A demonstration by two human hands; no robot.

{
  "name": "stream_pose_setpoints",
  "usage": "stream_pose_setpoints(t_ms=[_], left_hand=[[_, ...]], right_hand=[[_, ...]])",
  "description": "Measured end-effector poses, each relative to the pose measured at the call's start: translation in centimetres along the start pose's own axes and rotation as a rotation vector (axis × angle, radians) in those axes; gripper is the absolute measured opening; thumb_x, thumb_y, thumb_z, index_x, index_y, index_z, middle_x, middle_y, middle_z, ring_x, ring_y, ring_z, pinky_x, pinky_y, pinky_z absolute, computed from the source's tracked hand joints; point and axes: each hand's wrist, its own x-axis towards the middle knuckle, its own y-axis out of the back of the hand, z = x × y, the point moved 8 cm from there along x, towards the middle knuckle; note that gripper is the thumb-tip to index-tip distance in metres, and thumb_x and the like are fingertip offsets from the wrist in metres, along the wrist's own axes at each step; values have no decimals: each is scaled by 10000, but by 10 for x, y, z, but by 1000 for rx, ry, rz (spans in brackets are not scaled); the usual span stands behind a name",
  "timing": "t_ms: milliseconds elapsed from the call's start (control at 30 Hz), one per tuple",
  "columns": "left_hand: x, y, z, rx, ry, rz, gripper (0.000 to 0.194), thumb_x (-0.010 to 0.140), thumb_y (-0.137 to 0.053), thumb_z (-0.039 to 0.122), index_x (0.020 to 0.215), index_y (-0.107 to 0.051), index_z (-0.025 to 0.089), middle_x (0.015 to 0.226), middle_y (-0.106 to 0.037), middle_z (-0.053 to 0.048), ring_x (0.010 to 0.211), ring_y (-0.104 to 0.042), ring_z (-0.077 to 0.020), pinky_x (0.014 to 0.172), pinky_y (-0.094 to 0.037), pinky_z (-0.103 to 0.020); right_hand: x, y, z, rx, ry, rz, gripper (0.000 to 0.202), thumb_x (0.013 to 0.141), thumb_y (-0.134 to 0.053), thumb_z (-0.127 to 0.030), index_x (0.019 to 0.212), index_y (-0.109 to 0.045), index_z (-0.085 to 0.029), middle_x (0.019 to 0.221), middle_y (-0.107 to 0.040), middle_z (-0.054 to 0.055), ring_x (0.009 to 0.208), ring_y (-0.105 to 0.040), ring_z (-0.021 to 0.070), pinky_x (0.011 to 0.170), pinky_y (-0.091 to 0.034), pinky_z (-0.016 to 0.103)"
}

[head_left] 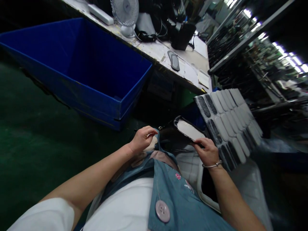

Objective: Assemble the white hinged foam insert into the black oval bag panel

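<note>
Over my lap, my right hand (207, 150) is closed on the near edge of a black bag (169, 136). A white oval panel (190, 129) shows at the bag's end facing up. To the left, my left hand (143, 139) is curled with thumb and fingers together, close to the bag's other side. What it pinches, if anything, is too small to tell. Beneath both hands lies a teal apron (168, 179) with a large button. A board of oval pads (228, 125), mostly pale grey with some black, stands just beyond my right hand.
A big blue bin (101, 93) stands at front left. Behind it, a worktable (156, 53) carries a small fan (125, 12), a black bag (184, 37) and a grey sole-shaped piece (173, 61). A pale plastic stool or crate (250, 183) sits at my right.
</note>
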Motion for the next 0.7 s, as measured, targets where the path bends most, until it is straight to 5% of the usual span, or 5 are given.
stream_pose_setpoints(t_ms=[200, 500, 700], left_hand=[[19, -4, 10, -3, -75, -45, 229, 785, -497, 36, 847, -673, 169, 827, -658, -42, 789, -631, -140, 707, -500, -248], [23, -16, 17, 101, -174, -55, 186, 795, -529, 63, 870, -657, 176, 837, -648, -36, 780, -618, -139, 706, -501, -254], [35, -29, 47, 266, -366, -82, 153, 817, -593, 169, 954, -661, 168, 962, -645, -84, 884, -590, -190, 819, -485, -353]], right_hand=[[-6, 8, 15, 19, -74, 13, 234, 770, -667, -274, 990, -636, -199, 790, -675, 16, 749, -630, 178, 737, -511, 323], [-17, 8, 30, 6, -90, 41, 140, 766, -653, -340, 821, -658, -211, 859, -652, 62, 871, -605, 229, 808, -492, 385], [-21, 8, 36, -4, -94, 41, 105, 743, -661, -307, 774, -641, -209, 817, -630, 43, 828, -582, 213, 775, -479, 360]])
